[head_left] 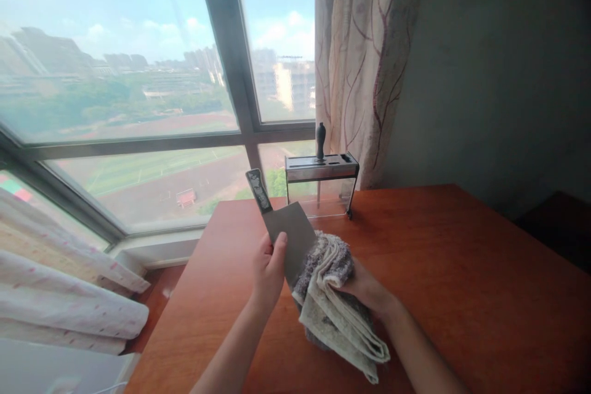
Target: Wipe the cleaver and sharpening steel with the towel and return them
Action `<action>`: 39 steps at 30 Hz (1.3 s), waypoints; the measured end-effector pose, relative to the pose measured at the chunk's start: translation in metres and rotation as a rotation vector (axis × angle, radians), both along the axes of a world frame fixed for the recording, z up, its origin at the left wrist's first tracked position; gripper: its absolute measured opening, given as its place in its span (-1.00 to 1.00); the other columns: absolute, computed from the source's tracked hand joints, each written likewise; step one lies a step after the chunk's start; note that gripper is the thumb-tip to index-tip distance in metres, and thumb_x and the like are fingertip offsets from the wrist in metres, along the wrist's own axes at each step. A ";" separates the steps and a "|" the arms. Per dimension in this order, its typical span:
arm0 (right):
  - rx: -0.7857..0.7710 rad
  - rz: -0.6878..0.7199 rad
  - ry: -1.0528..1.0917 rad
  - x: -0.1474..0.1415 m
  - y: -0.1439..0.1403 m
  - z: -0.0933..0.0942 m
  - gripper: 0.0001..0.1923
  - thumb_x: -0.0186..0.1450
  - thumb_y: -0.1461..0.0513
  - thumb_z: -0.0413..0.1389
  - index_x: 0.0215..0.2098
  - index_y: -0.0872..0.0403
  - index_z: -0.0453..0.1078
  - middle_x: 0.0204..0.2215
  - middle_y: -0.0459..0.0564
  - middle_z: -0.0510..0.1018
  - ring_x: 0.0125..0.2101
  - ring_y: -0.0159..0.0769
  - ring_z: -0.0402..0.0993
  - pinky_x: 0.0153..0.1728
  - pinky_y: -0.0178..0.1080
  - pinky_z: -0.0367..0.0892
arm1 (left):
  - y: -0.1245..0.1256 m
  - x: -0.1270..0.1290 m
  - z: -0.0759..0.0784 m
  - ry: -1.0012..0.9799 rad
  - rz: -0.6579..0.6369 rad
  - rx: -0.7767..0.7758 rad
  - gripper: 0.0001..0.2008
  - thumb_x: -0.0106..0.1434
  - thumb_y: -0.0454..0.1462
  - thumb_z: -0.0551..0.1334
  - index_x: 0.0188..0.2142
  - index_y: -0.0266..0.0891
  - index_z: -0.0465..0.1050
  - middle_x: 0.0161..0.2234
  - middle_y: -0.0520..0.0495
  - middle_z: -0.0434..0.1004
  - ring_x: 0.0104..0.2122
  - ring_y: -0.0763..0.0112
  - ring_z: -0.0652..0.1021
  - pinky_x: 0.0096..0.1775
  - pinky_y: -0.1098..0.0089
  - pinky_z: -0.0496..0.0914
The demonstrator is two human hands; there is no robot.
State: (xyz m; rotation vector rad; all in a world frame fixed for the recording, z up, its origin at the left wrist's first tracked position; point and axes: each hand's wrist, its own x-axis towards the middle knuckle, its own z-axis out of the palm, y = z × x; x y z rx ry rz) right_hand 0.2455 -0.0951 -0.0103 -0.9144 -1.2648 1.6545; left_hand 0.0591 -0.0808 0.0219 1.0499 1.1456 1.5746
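Sunlit windows and a patterned curtain [364, 61] stand behind a reddish wooden table [462, 271]. Above the table, my left hand [268, 271] pinches the bare edge of a cleaver [289, 231] blade, its handle pointing up and away from me. My right hand [364, 288] grips a folded grey towel [332, 301] pressed against the blade's right side. Beyond both hands, a metal knife rack [322, 169] sits at the table's far edge, holding one dark-handled knife [320, 140].
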 end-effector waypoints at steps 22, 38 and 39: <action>-0.052 -0.262 0.104 0.010 0.004 0.006 -0.55 -0.09 0.09 0.39 -0.24 0.04 0.53 -0.26 0.01 0.63 -0.19 -0.03 0.52 -0.09 -0.05 0.38 | -0.001 0.000 -0.001 0.178 -0.460 -0.020 -0.61 0.15 0.03 0.22 -0.36 -0.30 0.42 -0.63 0.07 0.31 -0.61 0.52 0.30 -0.55 0.52 0.17; -0.105 -0.050 0.078 0.025 -0.003 0.015 -0.50 -0.14 0.17 0.41 -0.20 0.01 0.53 -0.24 -0.02 0.64 -0.15 -0.07 0.53 -0.07 -0.13 0.37 | 0.012 -0.024 0.008 -0.139 -0.067 -0.062 -0.60 0.13 0.04 0.25 -0.42 -0.30 0.40 -0.73 0.19 0.14 -0.74 0.66 0.11 -0.68 0.58 -0.05; -0.159 -0.083 0.099 0.028 -0.003 0.014 -0.52 -0.13 0.15 0.40 -0.22 0.02 0.53 -0.26 -0.02 0.65 -0.19 -0.07 0.54 -0.11 -0.13 0.40 | 0.014 -0.026 0.010 -0.195 -0.018 -0.044 -0.61 0.13 0.02 0.26 -0.42 -0.31 0.40 -0.73 0.19 0.14 -0.74 0.66 0.11 -0.69 0.58 -0.06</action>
